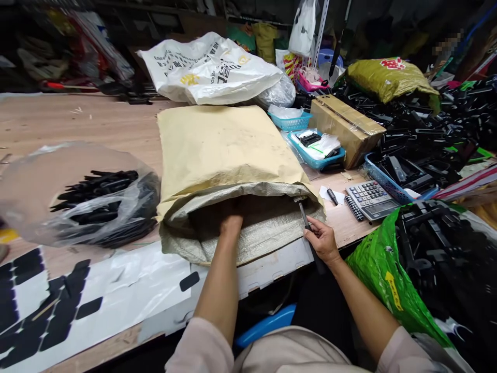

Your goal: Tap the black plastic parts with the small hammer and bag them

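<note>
A cream woven sack lies on the table, its mouth facing me and its pale inner lining showing. My left hand reaches into the sack's dark opening, so the fingers and anything in them are hidden. Just outside the right edge of the mouth, my right hand grips a slim tool with a dark handle, a grey metal shank and a small head. The tool's upper end overlaps the sack's rim, and its handle runs down past my palm.
Left lies a clear plastic bag of black pieces, with black stickers nearer me. Right are a calculator, a marker, a cardboard box, blue baskets and a green bag of dark tools. A white sack lies behind.
</note>
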Available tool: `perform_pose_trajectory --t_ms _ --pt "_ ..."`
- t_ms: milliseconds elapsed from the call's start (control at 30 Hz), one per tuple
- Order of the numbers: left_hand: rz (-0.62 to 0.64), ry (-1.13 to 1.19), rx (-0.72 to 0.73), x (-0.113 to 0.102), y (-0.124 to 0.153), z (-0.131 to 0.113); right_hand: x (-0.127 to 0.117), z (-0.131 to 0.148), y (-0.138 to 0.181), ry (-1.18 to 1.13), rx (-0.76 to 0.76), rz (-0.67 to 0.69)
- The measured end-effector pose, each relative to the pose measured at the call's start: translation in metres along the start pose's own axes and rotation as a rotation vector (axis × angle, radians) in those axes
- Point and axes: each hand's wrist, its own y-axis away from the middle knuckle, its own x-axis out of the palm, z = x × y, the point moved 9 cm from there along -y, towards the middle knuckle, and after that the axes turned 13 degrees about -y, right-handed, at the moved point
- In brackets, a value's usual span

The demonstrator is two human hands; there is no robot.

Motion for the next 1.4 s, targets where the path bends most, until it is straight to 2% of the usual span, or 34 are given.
perform_pose_trajectory --t_ms 67,100,200,267,500,867,1067,1300,1400 --pt "-0.125 -0.105 -0.119 -0.011 0.031 0.012 0.001 0.0 0.0 0.015 -0.008 0.012" --pt "-0.165 -0.146 -0.125 -0.012 0.046 0.011 0.001 0.0 0.0 0.025 -0.013 0.018" --pt "-0.14 -0.204 0.099 0.004 0.076 -0.017 0.002 0.0 0.0 0.059 -0.03 0.029" --pt "-0.116 -0.22 0.2 0.016 0.085 -0.028 0.003 0.0 0.0 0.076 -0.04 0.041" --pt "-0.034 -0.006 0.168 0.028 0.077 -0.007 0.012 0.018 0.003 0.212 -0.125 0.096" --pt "-0.011 0.038 0.091 0.031 0.074 -0.002 0.044 0.058 0.037 0.354 -0.202 0.248" --pt "-0.014 0.038 0.087 0.032 0.073 -0.001 0.054 0.049 0.04 0.44 -0.173 0.304" --pt "-0.036 -0.004 0.085 0.03 0.074 -0.004 0.068 0.05 0.043 0.41 -0.209 0.344" --pt "-0.032 -0.015 0.083 0.03 0.075 -0.005 0.063 0.044 0.037 0.406 -0.158 0.344"
